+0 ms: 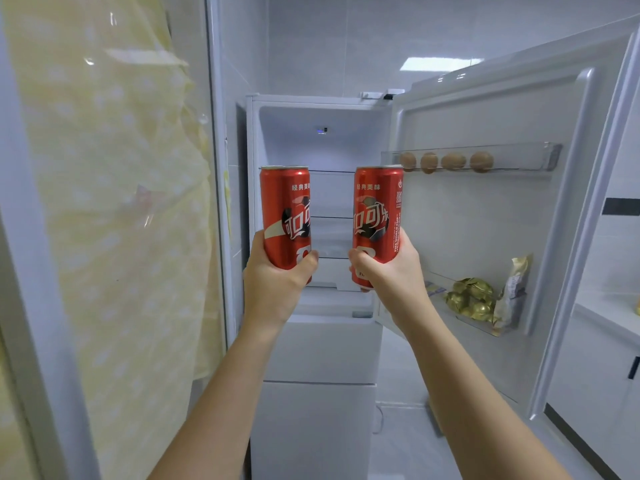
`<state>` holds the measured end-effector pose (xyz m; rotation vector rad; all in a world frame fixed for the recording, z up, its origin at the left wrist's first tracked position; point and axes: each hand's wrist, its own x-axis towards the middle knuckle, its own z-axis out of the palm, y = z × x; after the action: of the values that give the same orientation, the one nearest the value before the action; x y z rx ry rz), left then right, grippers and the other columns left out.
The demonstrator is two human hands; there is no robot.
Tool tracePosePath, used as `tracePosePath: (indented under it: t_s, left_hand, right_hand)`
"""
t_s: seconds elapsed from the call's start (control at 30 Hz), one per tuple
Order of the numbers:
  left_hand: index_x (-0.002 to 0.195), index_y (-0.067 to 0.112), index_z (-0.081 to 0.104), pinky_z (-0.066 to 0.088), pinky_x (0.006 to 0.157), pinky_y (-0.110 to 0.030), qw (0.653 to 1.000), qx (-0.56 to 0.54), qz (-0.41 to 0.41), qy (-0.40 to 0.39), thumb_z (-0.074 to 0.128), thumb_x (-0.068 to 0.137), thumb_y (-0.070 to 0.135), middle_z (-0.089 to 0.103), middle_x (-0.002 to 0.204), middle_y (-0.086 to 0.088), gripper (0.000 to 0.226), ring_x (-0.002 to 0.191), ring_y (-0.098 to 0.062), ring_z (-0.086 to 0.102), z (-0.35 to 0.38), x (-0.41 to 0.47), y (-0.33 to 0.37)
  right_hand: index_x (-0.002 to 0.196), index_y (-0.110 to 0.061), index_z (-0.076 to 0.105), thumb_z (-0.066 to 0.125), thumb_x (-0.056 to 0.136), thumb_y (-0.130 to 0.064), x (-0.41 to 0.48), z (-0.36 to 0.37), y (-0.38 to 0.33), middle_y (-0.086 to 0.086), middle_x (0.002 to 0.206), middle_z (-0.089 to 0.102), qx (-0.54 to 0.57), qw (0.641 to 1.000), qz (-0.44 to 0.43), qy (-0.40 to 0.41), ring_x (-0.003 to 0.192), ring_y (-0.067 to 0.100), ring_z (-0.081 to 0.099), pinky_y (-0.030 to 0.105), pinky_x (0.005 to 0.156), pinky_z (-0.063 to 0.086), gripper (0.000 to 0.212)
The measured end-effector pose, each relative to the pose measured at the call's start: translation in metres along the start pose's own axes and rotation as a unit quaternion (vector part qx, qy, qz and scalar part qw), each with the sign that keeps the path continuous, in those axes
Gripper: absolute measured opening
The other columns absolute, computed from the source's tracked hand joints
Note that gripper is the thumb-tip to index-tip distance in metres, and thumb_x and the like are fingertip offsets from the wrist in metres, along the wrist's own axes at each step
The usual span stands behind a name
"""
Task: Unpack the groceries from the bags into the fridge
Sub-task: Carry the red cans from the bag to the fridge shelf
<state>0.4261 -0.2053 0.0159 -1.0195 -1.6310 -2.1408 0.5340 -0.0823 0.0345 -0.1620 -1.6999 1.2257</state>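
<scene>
The left hand [277, 275] grips a tall red cola can [285, 209] low on its body, fingers curled round it, and the right hand [388, 271] grips a second cola can [377, 209] the same way. Both cans stand upright, held side by side and apart in front of the open fridge [322, 133], neither yet on a shelf.

The main risk is probably the low grip: most of each can rises above the fingers, so a tilt on the way in could let one slip. Going in together, the cans could knock each other or catch a rim on the glass shelf edge [329, 172] just beyond the hands. The right forearm also passes near the door [467, 220] and could brush its bins.

Right of and above the right hand, the upper door bin [550, 157] holds what look like four brown eggs [450, 161] in a row. Below and right of that hand, the lower door bin [485, 327] holds a heap of gold foil-wrapped pieces [471, 299] with a pale packet [512, 292] upright beside it. What sits on the shelves behind the cans cannot be told — the cans hide part of them.
</scene>
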Motion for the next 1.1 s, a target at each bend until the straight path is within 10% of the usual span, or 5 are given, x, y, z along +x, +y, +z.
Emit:
tracePosePath:
  t_s: [0.87,1.1]
  left_hand:
    - [0.095,0.056,0.05,0.055,0.056,-0.017,1.0,0.013,-0.012,-0.02,0.075,0.068,0.044,0.062,0.089,0.035,0.039,0.078,0.007,0.065,0.042,0.226,-0.208]
    - [0.097,0.047,0.049,0.051,0.055,-0.011,0.999,0.025,-0.032,-0.024,0.08,0.076,0.038,0.063,0.086,0.023,0.038,0.078,0.012,0.062,0.058,0.271,-0.27]
  right_hand:
    - [0.101,-0.027,0.053,0.068,0.08,-0.009,0.219,0.099,0.18,-0.003,0.087,0.064,-0.021,0.998,0.025,0.06,0.069,0.008,0.062,0.034,0.059,0.059,0.031]
    - [0.099,-0.033,0.052,0.069,0.081,-0.009,0.268,0.123,0.235,-0.009,0.086,0.064,-0.004,0.998,0.033,0.062,0.07,-0.005,0.062,0.013,0.053,0.05,0.034]
